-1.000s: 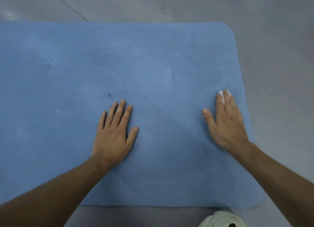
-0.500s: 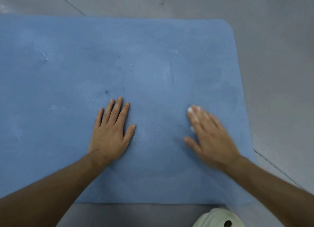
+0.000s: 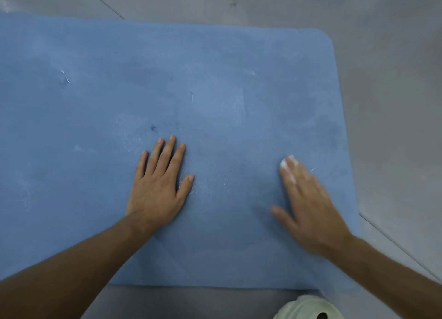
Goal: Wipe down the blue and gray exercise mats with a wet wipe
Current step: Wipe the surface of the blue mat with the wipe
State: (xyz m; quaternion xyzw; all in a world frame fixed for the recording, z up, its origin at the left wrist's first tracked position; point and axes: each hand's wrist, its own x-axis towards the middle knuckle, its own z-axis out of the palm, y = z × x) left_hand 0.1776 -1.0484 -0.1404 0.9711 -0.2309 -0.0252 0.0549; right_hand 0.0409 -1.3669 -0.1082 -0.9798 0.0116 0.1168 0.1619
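left hand [image 3: 159, 187]: flat on blue mat [image 3: 215, 79], fingers straight, slightly spread, holding nothing
right hand [image 3: 308, 204]: blurred, fingers straight, pressing wet wipe [image 3: 285, 166] onto mat
wet wipe: white, under right fingertips, right part of mat
blue mat: flat on grey floor [image 3: 387, 55]

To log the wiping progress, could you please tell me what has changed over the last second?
The right hand, pressing the wet wipe flat, swept from the right edge of the blue mat inward toward its middle, then came slightly back to the right. The left hand stayed flat on the mat, and the wipe stayed under the right hand.
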